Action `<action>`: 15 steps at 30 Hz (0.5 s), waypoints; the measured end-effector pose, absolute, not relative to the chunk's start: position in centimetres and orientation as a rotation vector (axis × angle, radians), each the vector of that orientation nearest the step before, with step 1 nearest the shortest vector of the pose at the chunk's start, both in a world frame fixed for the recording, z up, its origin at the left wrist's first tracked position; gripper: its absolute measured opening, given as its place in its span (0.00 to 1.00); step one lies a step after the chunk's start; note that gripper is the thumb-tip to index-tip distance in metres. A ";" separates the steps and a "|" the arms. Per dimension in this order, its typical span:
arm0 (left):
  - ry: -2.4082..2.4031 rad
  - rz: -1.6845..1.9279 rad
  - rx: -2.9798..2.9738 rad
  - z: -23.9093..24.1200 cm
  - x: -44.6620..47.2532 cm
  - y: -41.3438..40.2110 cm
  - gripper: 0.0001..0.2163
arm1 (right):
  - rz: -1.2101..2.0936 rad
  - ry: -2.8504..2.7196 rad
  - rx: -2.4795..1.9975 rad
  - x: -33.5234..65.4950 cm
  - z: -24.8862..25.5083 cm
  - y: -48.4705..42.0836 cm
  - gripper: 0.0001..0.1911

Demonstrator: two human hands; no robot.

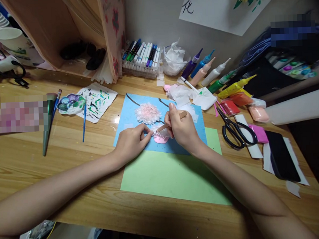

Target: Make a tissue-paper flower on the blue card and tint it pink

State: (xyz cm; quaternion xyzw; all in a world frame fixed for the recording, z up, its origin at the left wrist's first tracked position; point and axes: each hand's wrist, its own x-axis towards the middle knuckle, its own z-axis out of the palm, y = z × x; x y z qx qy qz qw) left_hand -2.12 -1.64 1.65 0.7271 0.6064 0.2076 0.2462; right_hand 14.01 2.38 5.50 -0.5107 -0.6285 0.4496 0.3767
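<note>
1. A blue sheet lies in the middle of a wooden desk; every place below is given from this sheet
2. The right hand hovers over the sheet's right half, fingers closed tight round a thin wooden stick
3. The stick slants down and left into a small tuft of pale tissue
4. The left hand rests on the sheet's lower left part, thumb and forefinger pinched together on the tuft's left side
5. The tuft sits on a pink disc near the sheet's bottom edge
6. A fluffy pink tissue flower lies on the sheet just above the tuft
7. A green sheet sticks out from under the blue sheet's near edge
8. Black scissors lie to its right, squeeze bottles of paint beyond its far right corner, a tray of markers behind its far edge, and a blue paintbrush to its left
</note>
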 end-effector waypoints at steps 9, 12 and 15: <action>1.667 0.755 1.925 3.4 -4.4 -1.1 0.13 | 0.851 -1.402 -0.970 18.9 5.6 1.7 0.25; 1.904 0.653 1.921 4.9 -7.0 0.3 0.13 | 0.785 -1.375 -0.958 19.3 3.3 1.6 0.24; 1.879 0.344 1.884 5.6 -8.7 1.4 0.13 | 0.784 -1.437 -0.920 19.0 1.6 1.3 0.24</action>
